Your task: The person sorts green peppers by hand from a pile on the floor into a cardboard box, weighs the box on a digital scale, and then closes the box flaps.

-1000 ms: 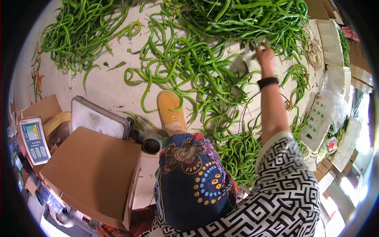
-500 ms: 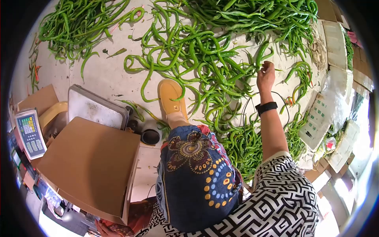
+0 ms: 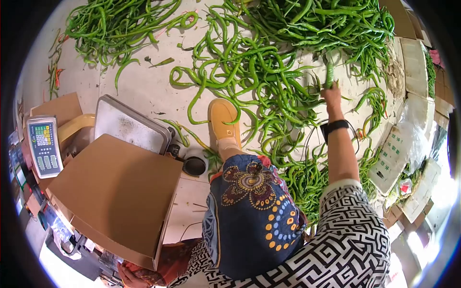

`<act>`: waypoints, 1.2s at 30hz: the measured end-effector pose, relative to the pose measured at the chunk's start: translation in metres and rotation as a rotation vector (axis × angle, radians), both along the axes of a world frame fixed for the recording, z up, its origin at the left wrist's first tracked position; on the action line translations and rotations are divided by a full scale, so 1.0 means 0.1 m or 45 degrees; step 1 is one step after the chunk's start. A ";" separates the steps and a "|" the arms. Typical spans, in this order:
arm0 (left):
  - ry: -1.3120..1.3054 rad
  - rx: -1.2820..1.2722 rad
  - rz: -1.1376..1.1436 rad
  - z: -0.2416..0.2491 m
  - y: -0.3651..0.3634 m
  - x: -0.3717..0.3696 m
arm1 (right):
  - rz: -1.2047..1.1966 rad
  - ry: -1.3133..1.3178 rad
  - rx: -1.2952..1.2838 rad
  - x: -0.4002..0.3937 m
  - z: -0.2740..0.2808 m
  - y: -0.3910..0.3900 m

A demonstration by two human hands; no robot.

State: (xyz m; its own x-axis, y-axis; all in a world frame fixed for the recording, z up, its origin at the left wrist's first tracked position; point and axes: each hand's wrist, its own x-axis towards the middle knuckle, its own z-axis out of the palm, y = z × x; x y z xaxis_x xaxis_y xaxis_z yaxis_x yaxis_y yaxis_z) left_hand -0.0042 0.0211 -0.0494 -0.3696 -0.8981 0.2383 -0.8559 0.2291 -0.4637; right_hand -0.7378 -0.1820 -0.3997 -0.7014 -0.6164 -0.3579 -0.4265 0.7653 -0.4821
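Right hand: grip drawn together, pinching the near end of one green pepper. The fingertips show little gap; the exact finger contact is too small to read.

Pepper orientation: long axis roughly in line with the forearm. The free end points away from the wearer, toward the large pile of peppers at the far side of the floor. The pepper is located just short of that pile, nearer the floor's right edge than its left. A wide scatter of loose peppers lies to its left; a short, curved group lies to its right, beside the foam boxes along the right edge.

Left hand: partly visible beside red cloth, below the cardboard box. Whether its grip is spread or pressed together cannot be told.

A second pile occupies the far left corner of the visible floor. One tan shoe stands left of the scatter.
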 end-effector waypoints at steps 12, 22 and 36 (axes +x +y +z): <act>0.301 -0.409 -0.071 -0.22 0.00 -0.09 | 0.640 0.453 -0.374 0.81 0.67 0.67; 0.371 -0.522 0.276 -0.39 0.47 0.34 | 0.777 0.407 0.367 1.46 0.22 -0.09; 0.066 -0.552 0.126 -0.27 0.17 0.03 | 0.780 0.200 -0.025 1.42 0.13 -0.10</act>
